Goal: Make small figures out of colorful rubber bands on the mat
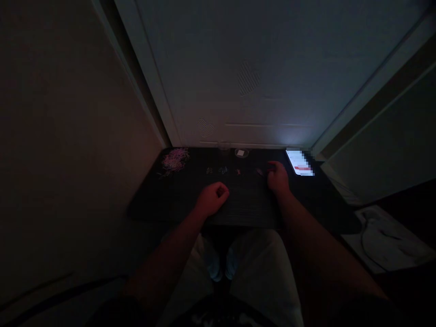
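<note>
The scene is very dim. My left hand (pixel 213 199) rests near the front of the dark table, its fingers curled closed; whatever they may hold is hidden. Farther right, my right hand (pixel 278 178) reaches over the table with index finger and thumb apart, pointing left. Just left of its fingertips lies a small pile of thin pieces (pixel 260 172). In a row with it are a reddish pile (pixel 237 172), a pale pile (pixel 223 170) and a darker pile (pixel 209 170), beyond my left hand. Their kind is too dark to tell.
A heap of thin pinkish strands (pixel 175 160) covers the table's back left corner. Along the back edge stand a clear round container (pixel 224 146) and a shallow dish with a white square (pixel 240 153). A lit phone (pixel 299 162) lies at the right. A pale panel (pixel 218 91) rises behind.
</note>
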Demonstrator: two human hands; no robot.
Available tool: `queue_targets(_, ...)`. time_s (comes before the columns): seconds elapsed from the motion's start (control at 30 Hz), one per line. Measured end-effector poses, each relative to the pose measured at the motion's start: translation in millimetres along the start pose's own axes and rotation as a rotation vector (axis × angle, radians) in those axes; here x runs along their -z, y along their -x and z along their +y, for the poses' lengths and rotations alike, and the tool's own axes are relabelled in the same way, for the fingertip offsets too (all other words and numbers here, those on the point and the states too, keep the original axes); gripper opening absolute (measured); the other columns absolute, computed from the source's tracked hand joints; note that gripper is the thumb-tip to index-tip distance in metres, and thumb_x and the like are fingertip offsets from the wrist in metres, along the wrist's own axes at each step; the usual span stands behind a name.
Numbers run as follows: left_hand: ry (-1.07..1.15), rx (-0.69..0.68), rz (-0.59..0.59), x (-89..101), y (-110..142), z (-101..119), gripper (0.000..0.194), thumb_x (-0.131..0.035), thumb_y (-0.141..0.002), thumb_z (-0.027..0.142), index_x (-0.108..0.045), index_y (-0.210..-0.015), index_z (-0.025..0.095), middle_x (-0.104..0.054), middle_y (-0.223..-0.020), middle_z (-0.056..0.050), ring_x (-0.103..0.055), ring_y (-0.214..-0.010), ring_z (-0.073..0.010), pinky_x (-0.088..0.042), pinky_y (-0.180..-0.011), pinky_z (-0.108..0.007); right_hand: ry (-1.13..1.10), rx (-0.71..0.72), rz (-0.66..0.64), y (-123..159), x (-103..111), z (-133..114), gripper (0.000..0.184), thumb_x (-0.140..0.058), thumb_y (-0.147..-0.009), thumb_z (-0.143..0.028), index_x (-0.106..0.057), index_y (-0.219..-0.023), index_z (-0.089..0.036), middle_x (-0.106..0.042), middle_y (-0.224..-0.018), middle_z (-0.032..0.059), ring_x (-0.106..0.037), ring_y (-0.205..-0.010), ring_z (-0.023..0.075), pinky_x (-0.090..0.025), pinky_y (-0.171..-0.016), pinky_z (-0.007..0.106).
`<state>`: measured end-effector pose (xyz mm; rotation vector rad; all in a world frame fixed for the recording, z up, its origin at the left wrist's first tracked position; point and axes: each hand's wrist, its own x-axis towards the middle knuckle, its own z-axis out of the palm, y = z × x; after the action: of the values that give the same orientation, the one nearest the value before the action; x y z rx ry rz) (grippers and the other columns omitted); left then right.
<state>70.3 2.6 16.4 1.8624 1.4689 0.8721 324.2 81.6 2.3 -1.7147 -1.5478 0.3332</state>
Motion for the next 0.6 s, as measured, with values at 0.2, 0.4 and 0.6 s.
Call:
queue_targets(0.2,-0.001,0.0,0.003,-1.8,-1.1,-3.8,0.018,-0.053,-0.078,0.033,-0.06,-0.082,0.018,-0.063,-0.076,-0.001,-0.057,-0.068,-0.012,-0.043,-0.062,-0.024,0.039,-0.095,0.176,-1.0,2.5,10.1,0.048,-0.035,-0.07,-0.008,-0.054,-0.113,-0.015,-0.06,-0.106,0.0101,-0.058,-0.091,0.0191,-0.045,-0.085,0.037)
queue_targets(0.4,0.009,-0.006,-0.01,-0.7,-0.6,-2.9,0.017,-0.052,-0.078,0.033,-0.06,-0.082,0.018,-0.064,-0.077,-0.001,-0.057,-0.069,-0.0117,-0.043,-0.062,-0.023,0.319,0.021,-0.052,-2.5,2.6,9.0,0.033,-0.05,-0.069,-0.016,-0.068,-0.097,-0.015,-0.062,-0.103,0.0118,-0.054,-0.097,0.0259,-0.041,-0.087,0.04)
queue_targets(0.6,-0.002,-0.002,-0.011,-0.4,-0.8,-1.2,0.018,-0.053,-0.078,0.033,-0.061,-0.082,0.018,-0.063,-0.076,-0.001,-0.056,-0.067,-0.0117,-0.043,-0.06,-0.024,0.4,0.039,-0.057,-1.8,10.2,10.2,0.025,-0.053,-0.076,-0.031,-0.07,-0.084,-0.015,-0.062,-0.095,0.0136,-0.055,-0.089,0.0257,-0.043,-0.079,0.039)
